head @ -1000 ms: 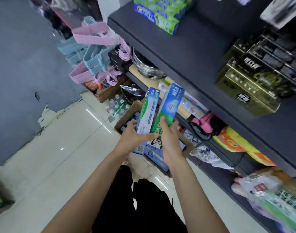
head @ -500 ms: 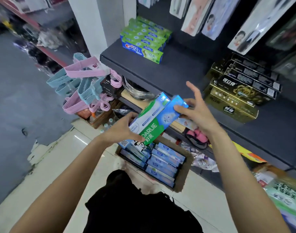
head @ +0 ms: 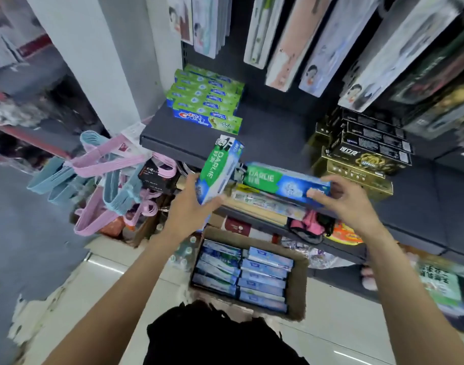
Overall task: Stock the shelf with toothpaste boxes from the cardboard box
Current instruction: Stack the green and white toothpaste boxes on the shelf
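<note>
My left hand [head: 188,206] grips one green-and-blue Darlie toothpaste box [head: 220,168] by its lower end, tilted upright just below the dark shelf's front edge [head: 173,148]. My right hand [head: 344,198] pinches the blue end of a second Darlie box [head: 281,181], held level in front of the shelf. The two boxes are apart. An open cardboard box [head: 296,285] stands on the floor below, with several blue toothpaste boxes [head: 262,275] lying in rows inside. A stack of green Crest boxes [head: 207,98] sits at the shelf's back left.
Black and gold boxes [head: 362,156] are stacked on the shelf's right side. Hanging packs [head: 281,43] fill the wall above. Pink and blue hangers [head: 104,177] hang left of the shelf. Lower shelves hold mixed goods. A white pillar [head: 99,56] stands at the left.
Both hands rose from the cardboard box toward the shelf. My right hand pulled one box away from the pair and turned it level; the left keeps the other.
</note>
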